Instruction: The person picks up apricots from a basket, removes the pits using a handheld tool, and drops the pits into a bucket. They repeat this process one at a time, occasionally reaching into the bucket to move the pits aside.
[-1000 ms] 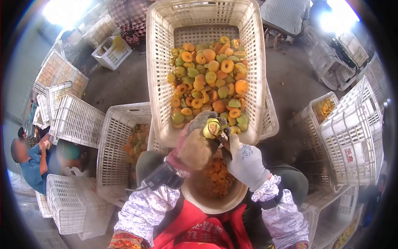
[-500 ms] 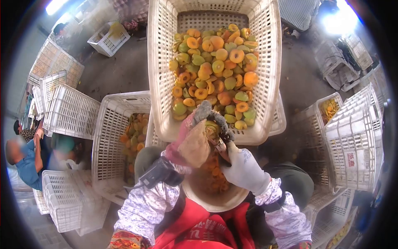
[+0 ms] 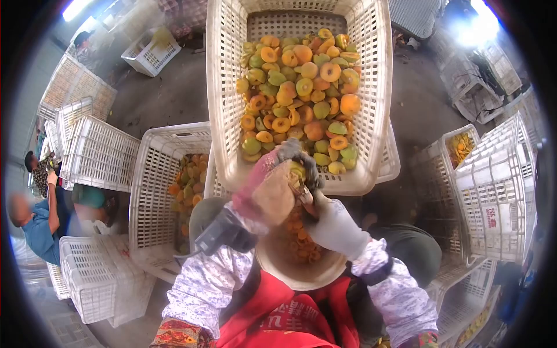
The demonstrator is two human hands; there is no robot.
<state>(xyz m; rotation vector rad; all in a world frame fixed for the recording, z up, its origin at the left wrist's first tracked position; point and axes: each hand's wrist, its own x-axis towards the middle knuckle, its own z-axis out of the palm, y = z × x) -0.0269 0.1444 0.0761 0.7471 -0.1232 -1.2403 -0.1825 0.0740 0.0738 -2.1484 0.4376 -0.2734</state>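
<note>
Head view: hands [image 3: 299, 197] against crate rim [image 3: 342, 187]

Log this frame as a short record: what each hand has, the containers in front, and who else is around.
left hand: gloved, closed around a yellow-green fruit half
right hand: white glove, holds a small tool whose tip is at the fruit; the tool is mostly hidden
bowl: on the lap under the hands, holds orange pieces
front crate: white plastic, full of halved orange and green fruit
left crate: white, partly filled with fruit
other people: at the far left, among stacked crates
</note>
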